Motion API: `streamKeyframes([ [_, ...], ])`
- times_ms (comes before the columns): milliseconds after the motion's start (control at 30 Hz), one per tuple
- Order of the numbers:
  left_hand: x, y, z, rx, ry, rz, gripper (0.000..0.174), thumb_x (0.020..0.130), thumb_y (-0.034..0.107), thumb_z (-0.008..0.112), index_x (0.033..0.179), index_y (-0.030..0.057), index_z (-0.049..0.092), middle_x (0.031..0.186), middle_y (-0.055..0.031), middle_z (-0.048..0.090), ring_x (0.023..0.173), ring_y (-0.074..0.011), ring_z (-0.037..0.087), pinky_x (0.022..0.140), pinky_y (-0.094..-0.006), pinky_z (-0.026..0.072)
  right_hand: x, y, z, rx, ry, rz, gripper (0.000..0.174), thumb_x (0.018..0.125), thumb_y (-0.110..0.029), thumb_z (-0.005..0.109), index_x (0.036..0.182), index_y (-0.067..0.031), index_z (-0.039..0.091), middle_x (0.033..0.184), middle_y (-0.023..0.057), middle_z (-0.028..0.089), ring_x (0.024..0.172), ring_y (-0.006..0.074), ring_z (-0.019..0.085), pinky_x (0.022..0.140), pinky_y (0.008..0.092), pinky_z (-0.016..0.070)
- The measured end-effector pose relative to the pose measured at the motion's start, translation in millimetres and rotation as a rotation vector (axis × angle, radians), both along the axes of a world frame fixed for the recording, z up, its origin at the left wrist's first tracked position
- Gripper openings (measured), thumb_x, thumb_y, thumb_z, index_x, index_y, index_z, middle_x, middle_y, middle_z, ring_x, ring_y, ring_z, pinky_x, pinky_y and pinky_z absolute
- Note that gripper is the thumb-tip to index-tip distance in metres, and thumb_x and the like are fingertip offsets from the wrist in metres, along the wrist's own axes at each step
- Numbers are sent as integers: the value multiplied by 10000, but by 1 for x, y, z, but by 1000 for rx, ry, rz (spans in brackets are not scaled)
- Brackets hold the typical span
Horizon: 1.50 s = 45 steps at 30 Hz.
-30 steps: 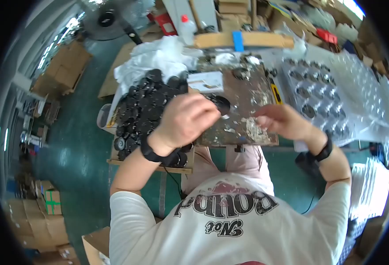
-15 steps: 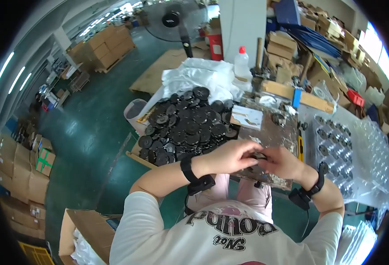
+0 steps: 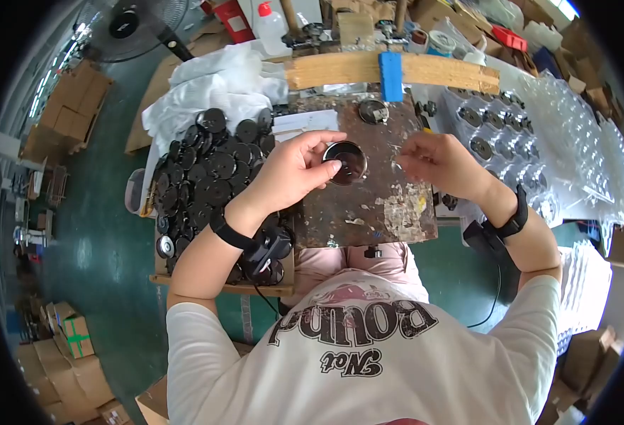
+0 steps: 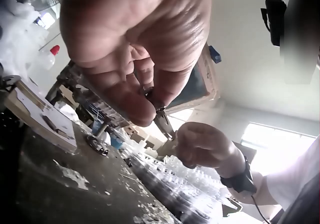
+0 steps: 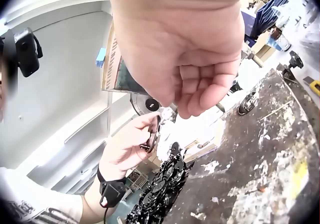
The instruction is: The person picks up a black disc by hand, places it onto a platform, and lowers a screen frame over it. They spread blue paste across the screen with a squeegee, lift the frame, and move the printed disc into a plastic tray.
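Observation:
My left hand [image 3: 299, 164] pinches a round dark disc [image 3: 347, 161] with a thin shiny rim by its left edge, thumb on its face. The disc is tilted over the worn brown board [image 3: 326, 219]. In the left wrist view it shows nearly edge-on beyond the fingertips. To the right of the disc, apart from it, my right hand [image 3: 436, 164] hovers with fingers curled and thumb against them. I cannot tell if something small is between those fingertips. Left of the board lies a heap of black discs [image 3: 216, 170].
A metal round piece [image 3: 374, 111] lies at the board's far end, before a wooden bar [image 3: 326, 71] with blue tape [image 3: 390, 76]. A clear plastic tray [image 3: 499, 127] with dark round parts stands to the right. White plastic sheeting [image 3: 212, 88] lies behind the heap.
Half a second ago both hands met over the board. Now they are apart, with the disc in the left hand and the right hand off to the side. The head view has shifted too.

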<state>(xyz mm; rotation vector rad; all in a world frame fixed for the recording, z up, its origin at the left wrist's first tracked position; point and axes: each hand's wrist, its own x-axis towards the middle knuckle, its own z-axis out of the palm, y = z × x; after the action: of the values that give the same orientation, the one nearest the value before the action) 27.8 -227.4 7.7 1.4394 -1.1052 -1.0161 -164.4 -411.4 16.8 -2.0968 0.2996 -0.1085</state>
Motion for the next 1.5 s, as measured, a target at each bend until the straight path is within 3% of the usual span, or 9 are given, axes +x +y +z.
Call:
streamKeyframes([
  [100, -24, -4, 9, -18, -15, 10, 356, 806, 5, 593, 1151, 36, 510, 773, 20, 529, 628, -24, 496, 571, -178, 421, 4, 12, -8, 104, -153, -18, 158, 860, -133, 583, 910, 15, 560, 709, 5, 592, 572, 82, 560, 507, 219, 446],
  [200, -34, -2, 11, -55, -39, 11, 353, 794, -5, 599, 1136, 34, 517, 743, 29, 504, 610, -17, 474, 559, -172, 407, 8, 26, -2, 534, -8, -18, 188, 854, -151, 598, 951, 3, 551, 738, -1, 592, 578, 69, 562, 506, 189, 448],
  [500, -43, 10, 16, -127, -125, 59, 343, 779, -24, 610, 1109, 27, 533, 701, 42, 465, 573, -2, 445, 532, -158, 384, 16, 37, 9, 586, 73, -24, 181, 870, -171, 578, 930, -1, 565, 727, 13, 602, 603, 70, 598, 502, 173, 459],
  [733, -41, 15, 26, -91, -39, 72, 340, 788, -39, 596, 1117, 18, 530, 726, 36, 504, 573, 2, 464, 529, -149, 387, 11, 43, 9, 728, -96, 4, 194, 875, -163, 566, 921, 24, 589, 707, 44, 619, 593, 106, 622, 518, 203, 502],
  [1333, -39, 17, 22, -129, -73, 70, 353, 792, -38, 595, 1133, 23, 529, 747, 39, 508, 590, 1, 461, 543, -151, 395, 15, 44, 8, 692, -26, -23, 218, 870, -175, 575, 940, 30, 592, 722, 57, 628, 594, 122, 626, 524, 219, 516],
  [1433, -40, 16, 26, -58, 65, 66, 341, 801, -29, 591, 1132, 21, 531, 772, 30, 528, 600, -6, 477, 552, -155, 414, 15, 43, 9, 724, -91, -9, 220, 871, -182, 575, 929, 30, 590, 722, 55, 628, 581, 120, 620, 514, 217, 510],
  [1500, -38, 15, 20, -59, 57, 49, 337, 805, -24, 587, 1134, 21, 531, 777, 27, 534, 601, -9, 484, 552, -159, 420, 17, 42, 11, 479, 14, 21, 226, 879, -194, 563, 908, 28, 586, 720, 54, 626, 581, 118, 615, 509, 213, 499],
])
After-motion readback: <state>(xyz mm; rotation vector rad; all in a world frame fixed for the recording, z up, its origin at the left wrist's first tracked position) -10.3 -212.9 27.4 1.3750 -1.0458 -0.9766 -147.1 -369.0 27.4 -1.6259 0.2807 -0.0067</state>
